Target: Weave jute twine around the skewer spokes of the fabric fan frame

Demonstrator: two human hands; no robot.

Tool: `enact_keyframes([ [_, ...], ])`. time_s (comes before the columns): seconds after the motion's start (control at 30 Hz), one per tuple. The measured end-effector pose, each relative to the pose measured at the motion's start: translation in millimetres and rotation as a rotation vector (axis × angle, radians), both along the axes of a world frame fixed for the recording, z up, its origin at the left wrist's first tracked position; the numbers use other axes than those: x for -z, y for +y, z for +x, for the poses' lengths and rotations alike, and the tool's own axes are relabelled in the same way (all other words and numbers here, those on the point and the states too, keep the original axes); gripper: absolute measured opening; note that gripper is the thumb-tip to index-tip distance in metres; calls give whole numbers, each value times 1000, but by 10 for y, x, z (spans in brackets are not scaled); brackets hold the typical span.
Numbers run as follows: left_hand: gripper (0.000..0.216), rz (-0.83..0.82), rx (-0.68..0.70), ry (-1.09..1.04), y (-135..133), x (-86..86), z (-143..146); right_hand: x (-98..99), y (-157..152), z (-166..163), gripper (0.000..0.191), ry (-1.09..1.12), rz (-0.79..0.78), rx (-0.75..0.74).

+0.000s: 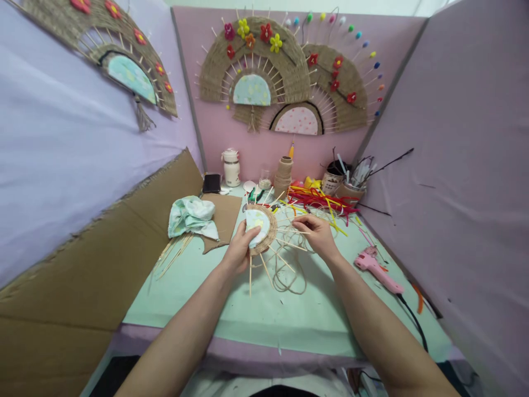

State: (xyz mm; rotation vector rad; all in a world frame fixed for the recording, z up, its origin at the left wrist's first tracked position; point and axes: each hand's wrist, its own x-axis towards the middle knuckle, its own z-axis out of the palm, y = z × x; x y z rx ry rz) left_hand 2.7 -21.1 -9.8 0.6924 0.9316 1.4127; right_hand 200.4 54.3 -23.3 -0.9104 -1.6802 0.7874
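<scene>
My left hand (242, 246) grips a small half-round woven fan piece (261, 227) with a pale fabric centre, a jute rim and wooden sticks fanning out from it. My right hand (317, 231) is closed in a pinch on a strand of jute twine (289, 273) among the sticks on the fan's right side. The loose twine loops down onto the mint-green mat (231, 300) below the hands.
A pink glue gun (378, 269) lies at the right. Red and yellow pipe cleaners (320, 199), cups of tools (345, 179), a twine spool (283, 173) and a white bottle (231, 167) stand at the back. Folded cloth (192, 216), cardboard (124, 242) and spare sticks (173, 253) lie left. Finished fans (254, 71) hang on the wall.
</scene>
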Motion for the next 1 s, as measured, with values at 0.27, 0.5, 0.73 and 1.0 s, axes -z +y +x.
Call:
enact_keyframes([
  [0.27,48,38,-9,0,1,8,12,24,-4,-10,15,-9,-4,42],
  [0.5,47,57,-17,-3,3,8,26,20,-29,-47,15,-32,-17,38],
  [0.73,54,44,-20,9,19,43,1,59,-23,-72,14,-70,-11,-8],
  [1.0,40,49,-188,-56,43,20,-26,106,30,-14,22,82,5,272],
])
